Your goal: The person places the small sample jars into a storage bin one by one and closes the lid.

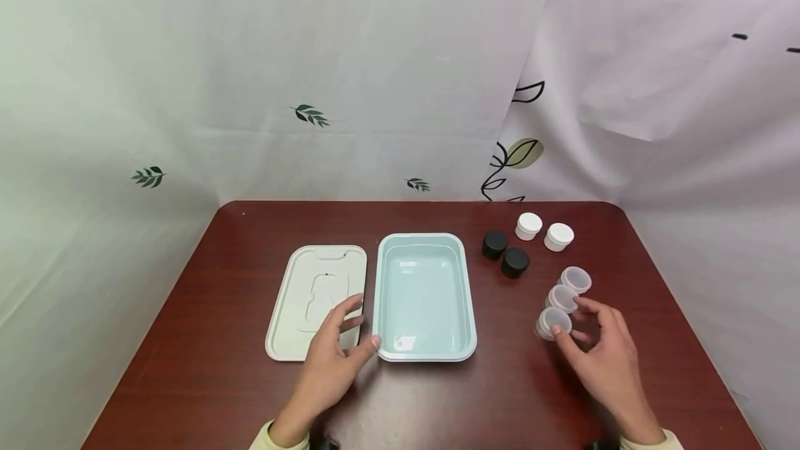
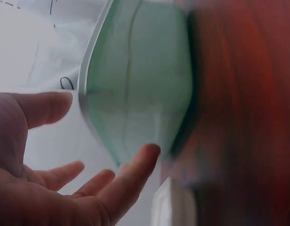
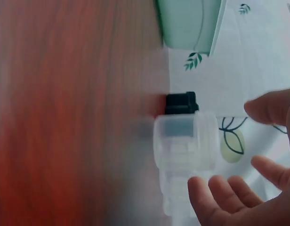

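In the head view, my left hand (image 1: 331,363) hovers at the near left corner of a pale blue plastic tub (image 1: 378,283), thumb close to its rim. Its fingers are spread and hold nothing; the left wrist view shows them beside the tub's side wall (image 2: 149,80). On the right, my right hand (image 1: 609,360) reaches over a slanting row of three small clear jars. Thumb and fingers stand apart near the nearest jar (image 1: 553,323) and the middle jar (image 1: 561,298). The far clear jar (image 1: 576,279) sits just beyond. In the right wrist view, relaxed fingers (image 3: 222,195) overlap the jars.
A white lid (image 1: 289,304) with a recessed handle lies left of the tub. Behind the clear jars stand two black jars (image 1: 515,263) and two white jars (image 1: 558,237). The dark red tabletop (image 1: 187,325) ends at a patterned white cloth (image 1: 375,158).
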{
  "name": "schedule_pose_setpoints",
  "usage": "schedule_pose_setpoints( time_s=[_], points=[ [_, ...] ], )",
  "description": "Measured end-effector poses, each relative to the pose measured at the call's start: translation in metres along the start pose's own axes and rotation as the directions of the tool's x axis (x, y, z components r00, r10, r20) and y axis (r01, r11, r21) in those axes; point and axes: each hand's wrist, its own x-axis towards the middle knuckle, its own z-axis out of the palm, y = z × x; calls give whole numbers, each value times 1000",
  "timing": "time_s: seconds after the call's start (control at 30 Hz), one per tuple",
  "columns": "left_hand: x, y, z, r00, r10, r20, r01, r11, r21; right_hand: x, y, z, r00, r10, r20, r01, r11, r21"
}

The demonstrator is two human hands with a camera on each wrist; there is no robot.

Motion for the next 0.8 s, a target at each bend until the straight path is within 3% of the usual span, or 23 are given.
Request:
schedule_pose_setpoints(
  time_s=[0.23, 0.33, 0.47, 0.63, 0.8],
  points=[
    [-1, -7, 8, 994, -75, 75, 85, 986, -143, -5, -3, 10, 975, 219, 35, -222, 963, 150],
    [-2, -9, 10, 984, -106, 147, 146, 944, -296, -7, -3, 13, 959, 279, 50, -283, 942, 181],
    [-2, -11, 13, 962, -118, 246, 223, 859, -461, -9, -3, 16, 941, 333, 54, -336, 914, 228],
    [-3, -12, 16, 951, -108, 290, 248, 828, -503, -9, -3, 19, 924, 378, 62, -380, 880, 286],
    [-2, -14, 17, 942, -62, 329, 246, 795, -554, -7, -1, 19, 913, 403, 60, -404, 874, 269]
  ],
)
